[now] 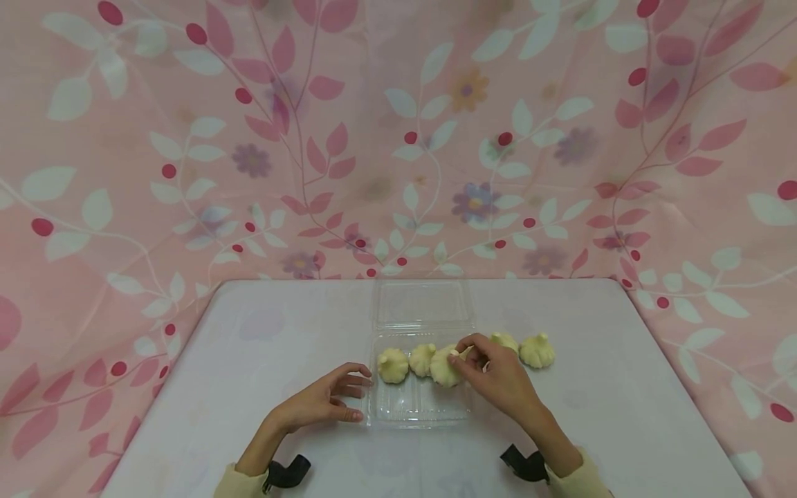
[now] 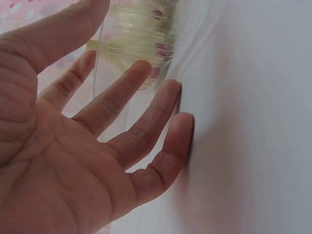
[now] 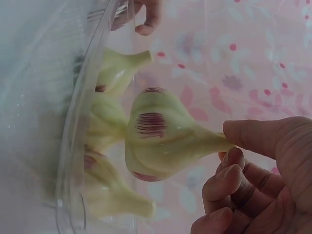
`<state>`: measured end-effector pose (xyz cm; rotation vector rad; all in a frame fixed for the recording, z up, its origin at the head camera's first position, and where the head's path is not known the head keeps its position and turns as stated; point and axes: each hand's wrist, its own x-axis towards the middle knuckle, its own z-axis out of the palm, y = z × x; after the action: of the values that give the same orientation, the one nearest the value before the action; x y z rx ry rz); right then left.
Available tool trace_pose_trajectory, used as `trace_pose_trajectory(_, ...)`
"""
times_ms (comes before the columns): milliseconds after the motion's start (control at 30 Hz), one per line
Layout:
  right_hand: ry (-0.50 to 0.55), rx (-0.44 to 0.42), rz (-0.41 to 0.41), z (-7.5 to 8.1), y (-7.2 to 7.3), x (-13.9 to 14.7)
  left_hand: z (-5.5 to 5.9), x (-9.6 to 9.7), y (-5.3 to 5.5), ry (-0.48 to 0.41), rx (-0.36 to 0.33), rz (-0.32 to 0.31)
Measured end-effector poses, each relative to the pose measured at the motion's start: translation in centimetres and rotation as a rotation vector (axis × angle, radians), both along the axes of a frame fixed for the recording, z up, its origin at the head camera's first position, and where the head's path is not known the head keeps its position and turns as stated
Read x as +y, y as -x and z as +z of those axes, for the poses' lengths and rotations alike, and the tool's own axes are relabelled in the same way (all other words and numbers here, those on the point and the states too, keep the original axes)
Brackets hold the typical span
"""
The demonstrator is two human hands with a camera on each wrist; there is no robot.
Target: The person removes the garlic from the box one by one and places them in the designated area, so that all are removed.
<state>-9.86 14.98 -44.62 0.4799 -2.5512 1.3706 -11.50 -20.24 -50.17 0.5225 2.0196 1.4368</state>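
Note:
A clear plastic clamshell box [image 1: 423,413] lies with its lid folded back. Inside it, toward the back, sit two pale garlic bulbs, one at the left [image 1: 393,365] and one beside it [image 1: 421,360]. My right hand [image 1: 498,373] pinches another garlic bulb [image 3: 161,136] by its stem between thumb and fingertips, over the right part of the box. Purple streaks mark the held bulb. At the box's left edge is my left hand [image 1: 330,398], its fingers loosely spread and holding nothing. The left wrist view shows its palm [image 2: 73,161] and the fingertips close to the box wall.
Two more garlic bulbs lie right of the box: one partly behind my right hand [image 1: 504,341], the other farther right [image 1: 537,351]. The lid [image 1: 425,304] reaches toward the back edge of the white table [image 1: 280,311]. A pink floral cloth [image 1: 386,138] hangs behind.

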Motion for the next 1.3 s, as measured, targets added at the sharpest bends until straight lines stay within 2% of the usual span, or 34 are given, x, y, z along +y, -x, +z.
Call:
trace_pose_trajectory(133, 0.011, 0.004, -0.004, -0.1, 0.1, 0.8, 0.1, 0.1, 0.0, 0.0, -0.003, 0.004)
trace_pose_trajectory(333, 0.007, 0.06, -0.019, 0.1, 0.2, 1.9, 0.2, 0.1, -0.1, -0.001, -0.011, 0.006)
trace_pose_trajectory(567, 0.016, 0.043, -0.049, 0.8, 0.2, 2.9, 0.0, 0.0, 0.0, 0.002, -0.004, 0.002)
trace_pose_trajectory(1067, -0.011, 0.112, -0.103, 1.7, 0.4, 5.1, 0.0, 0.0, 0.0, 0.004, -0.007, 0.004)
trace_pose_trajectory(1300, -0.021, 0.091, -0.165, 2.2, 0.6, 6.7, -0.2, -0.1, 0.0, 0.004, -0.005, 0.004)
